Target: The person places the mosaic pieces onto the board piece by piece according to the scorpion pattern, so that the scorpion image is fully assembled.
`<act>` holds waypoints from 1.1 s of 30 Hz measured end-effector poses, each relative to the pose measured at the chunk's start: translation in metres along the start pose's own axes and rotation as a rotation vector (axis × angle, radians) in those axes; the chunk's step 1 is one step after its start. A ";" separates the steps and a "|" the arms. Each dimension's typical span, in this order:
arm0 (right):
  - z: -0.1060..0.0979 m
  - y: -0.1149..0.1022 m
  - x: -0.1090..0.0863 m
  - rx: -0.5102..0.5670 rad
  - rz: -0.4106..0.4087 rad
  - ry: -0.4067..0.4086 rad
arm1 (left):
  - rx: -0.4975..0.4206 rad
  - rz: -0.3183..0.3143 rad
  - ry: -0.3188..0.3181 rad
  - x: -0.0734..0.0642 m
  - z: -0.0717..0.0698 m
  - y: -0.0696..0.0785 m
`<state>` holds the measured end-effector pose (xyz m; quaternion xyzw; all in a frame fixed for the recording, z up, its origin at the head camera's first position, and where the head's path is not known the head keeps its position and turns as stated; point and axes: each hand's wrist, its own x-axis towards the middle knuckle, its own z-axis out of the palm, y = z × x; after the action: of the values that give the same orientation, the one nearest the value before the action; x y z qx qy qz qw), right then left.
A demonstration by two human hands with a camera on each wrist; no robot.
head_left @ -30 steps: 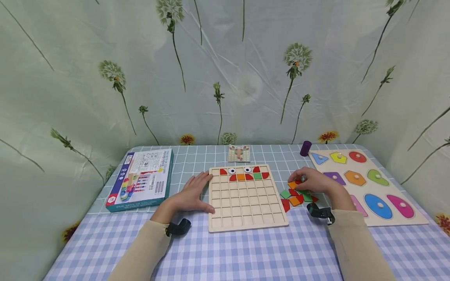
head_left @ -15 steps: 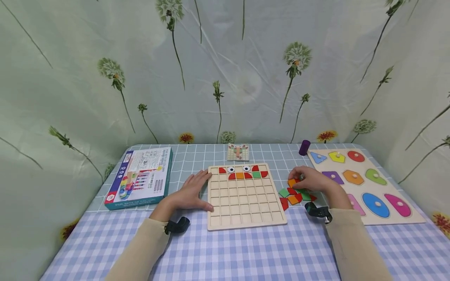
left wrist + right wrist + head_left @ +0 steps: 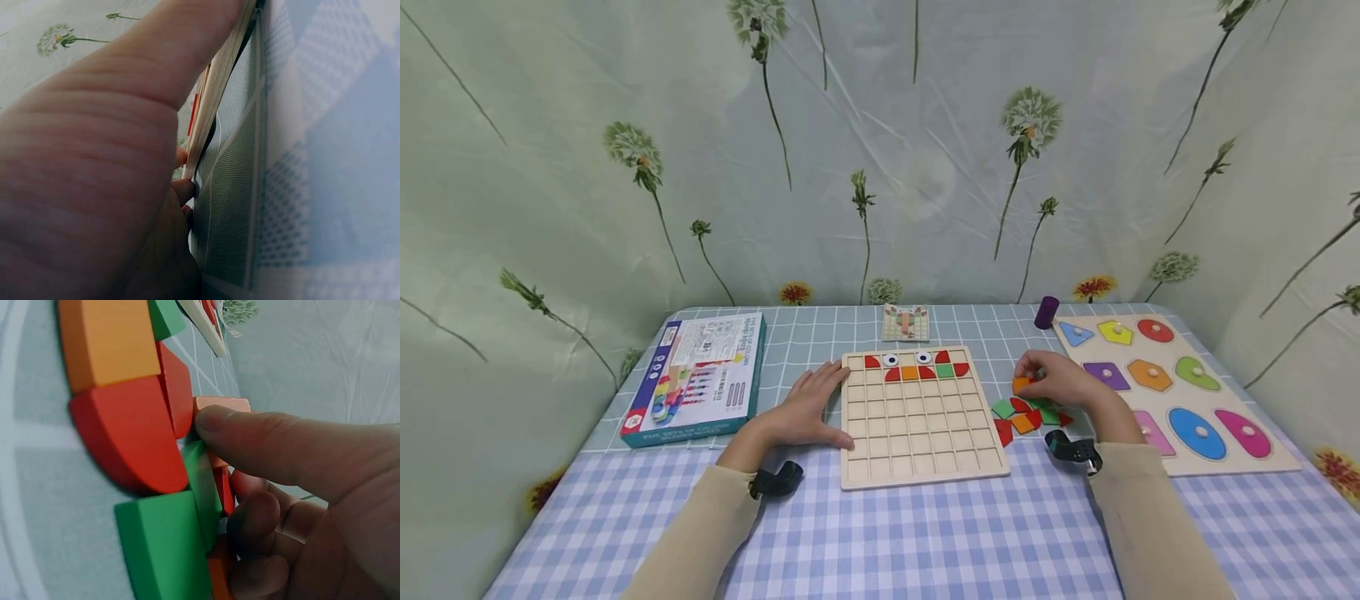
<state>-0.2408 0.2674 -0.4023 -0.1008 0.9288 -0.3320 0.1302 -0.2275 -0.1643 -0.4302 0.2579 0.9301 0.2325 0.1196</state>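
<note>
A wooden grid board (image 3: 921, 429) lies in the middle of the table, its far rows filled with red, orange and green tiles and two eye tiles. My left hand (image 3: 805, 412) spreads along the board's left edge, thumb and fingertips touching it. The left wrist view shows the thumb at the board's side (image 3: 215, 94). Right of the board, my right hand (image 3: 1060, 383) is over a loose pile of coloured tiles (image 3: 1024, 423). It pinches an orange square tile (image 3: 225, 403), thumb on its face. Below the thumb, the other fingers are curled beside red and green tiles (image 3: 165, 550).
A small pattern card (image 3: 906, 323) lies beyond the board. A boxed toy set (image 3: 700, 375) is at the left. On the right are a knobbed shape puzzle (image 3: 1176, 417) and a purple cylinder (image 3: 1047, 312). A floral curtain (image 3: 880, 150) hangs behind the table.
The right fingertips have drawn in around the orange tile, and a red piece beside them is no longer seen. The whole head view has shifted slightly. The left hand stays at the board.
</note>
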 end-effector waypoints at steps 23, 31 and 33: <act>0.012 -0.008 0.013 -0.046 0.015 0.125 | -0.004 0.000 0.003 -0.001 -0.001 0.000; 0.012 -0.017 0.013 -0.020 -0.026 0.175 | -0.004 0.000 -0.001 0.000 -0.002 0.002; 0.012 -0.021 0.013 -0.005 -0.038 0.182 | -0.004 -0.002 -0.001 -0.001 -0.002 0.002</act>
<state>-0.2469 0.2406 -0.4000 -0.0881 0.9355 -0.3400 0.0387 -0.2267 -0.1634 -0.4273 0.2571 0.9298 0.2341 0.1210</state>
